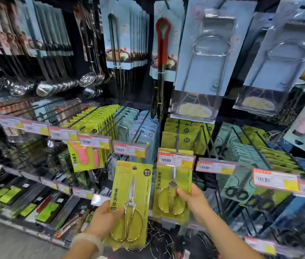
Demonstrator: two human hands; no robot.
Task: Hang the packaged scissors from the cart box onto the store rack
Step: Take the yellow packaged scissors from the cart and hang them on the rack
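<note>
My left hand (102, 217) grips a packaged pair of scissors (129, 204) by its lower left edge: a yellow-green card with gold-handled scissors, held upright in front of the rack. My right hand (192, 200) holds a second identical scissors package (172, 186) by its right side. That package's top sits under the price tag (176, 160) at the tip of a rack hook (177, 135). More yellow-green scissors packages (185, 133) hang further back on the same hook. The cart box is out of view.
Price-tag strips (93, 142) run along the hook ends. Tongs in blue cards (163, 40) and clear-packed utensils (211, 53) hang above. A pink peeler pack (86, 156) hangs at left. Black-handled scissors (236, 191) hang at right. Lower shelves (35, 208) hold more packs.
</note>
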